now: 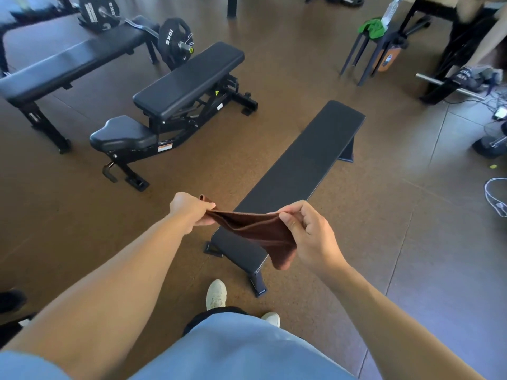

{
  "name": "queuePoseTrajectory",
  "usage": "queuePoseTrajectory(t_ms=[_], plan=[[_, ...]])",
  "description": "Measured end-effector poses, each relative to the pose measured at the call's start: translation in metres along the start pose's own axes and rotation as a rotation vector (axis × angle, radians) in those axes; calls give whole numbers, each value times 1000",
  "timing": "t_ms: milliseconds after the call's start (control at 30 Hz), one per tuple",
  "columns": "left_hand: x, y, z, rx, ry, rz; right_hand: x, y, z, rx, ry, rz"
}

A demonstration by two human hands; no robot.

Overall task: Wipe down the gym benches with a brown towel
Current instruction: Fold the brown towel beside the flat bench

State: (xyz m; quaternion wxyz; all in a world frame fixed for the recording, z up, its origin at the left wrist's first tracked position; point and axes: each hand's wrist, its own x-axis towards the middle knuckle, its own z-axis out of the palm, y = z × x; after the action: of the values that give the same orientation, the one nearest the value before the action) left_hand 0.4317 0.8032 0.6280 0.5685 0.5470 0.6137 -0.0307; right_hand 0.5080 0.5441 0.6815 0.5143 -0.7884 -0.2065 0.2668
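A brown towel (255, 231) hangs stretched between both my hands, above the near end of a flat black bench (301, 165). My left hand (189, 209) pinches the towel's left corner. My right hand (307, 229) grips its right edge, and the cloth sags below it. The flat bench runs away from me toward the upper right. To its left stands an adjustable black bench (189, 78) with a separate seat pad (123, 133). A third long black bench (63, 64) lies at the far left.
A barbell with 10 kg plates (172, 39) rests behind the left benches. A stool with a green cloth (373, 28) stands at the upper right, near another person's leg (488, 42) and loose cables (493, 198). My pale shoes (216, 294) are on the brown floor.
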Motion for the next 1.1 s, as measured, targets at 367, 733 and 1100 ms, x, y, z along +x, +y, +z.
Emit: queuePoseTrajectory(t_ms=[367,733,1100], plan=[[-1,-34,-24,-531,-108,-312,13,26,-18,-20,138,104],[16,-22,-24,-425,-29,-149,24,-11,2,-127,-433,-78],[27,55,-5,-308,-285,113,85,-35,51,-209,-393,-75]])
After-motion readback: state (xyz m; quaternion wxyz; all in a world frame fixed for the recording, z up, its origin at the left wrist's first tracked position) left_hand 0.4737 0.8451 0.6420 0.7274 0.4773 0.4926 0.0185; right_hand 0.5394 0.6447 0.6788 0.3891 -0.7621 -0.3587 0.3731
